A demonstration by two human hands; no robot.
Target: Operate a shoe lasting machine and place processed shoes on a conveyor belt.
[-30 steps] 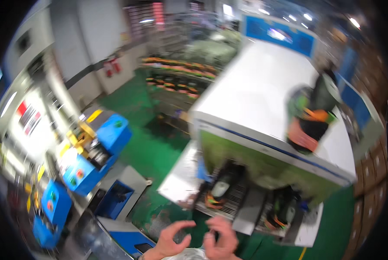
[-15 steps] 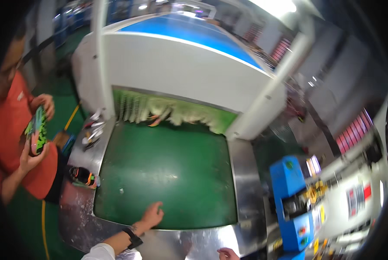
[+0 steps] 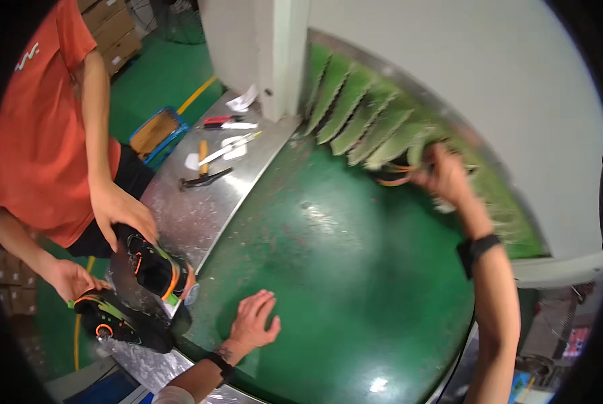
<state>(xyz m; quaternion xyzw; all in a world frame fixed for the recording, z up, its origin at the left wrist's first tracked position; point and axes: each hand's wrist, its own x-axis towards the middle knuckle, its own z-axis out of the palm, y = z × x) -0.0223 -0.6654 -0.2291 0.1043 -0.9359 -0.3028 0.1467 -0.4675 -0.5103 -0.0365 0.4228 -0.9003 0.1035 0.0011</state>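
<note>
At the curtain of pale green strips [image 3: 355,111], my right hand [image 3: 443,176] reaches in and has its fingers closed on a dark shoe [image 3: 394,179] with an orange edge. The strips hide most of that shoe. My left hand [image 3: 253,322] hovers low over the near left part of the green conveyor belt [image 3: 342,269]. Its fingers are stretched out, and it holds nothing.
On the left a co-worker in an orange shirt [image 3: 39,148] handles two black sneakers with orange and green trim, one [image 3: 155,266] by the belt, another [image 3: 116,320] nearer. A hammer [image 3: 204,176] and a knife [image 3: 231,149] lie on the metal ledge [image 3: 170,202].
The view has swung left and closer to the curtain. My right hand has gone from the near edge to the shoe there. The co-worker has lowered their hands to the ledge.
</note>
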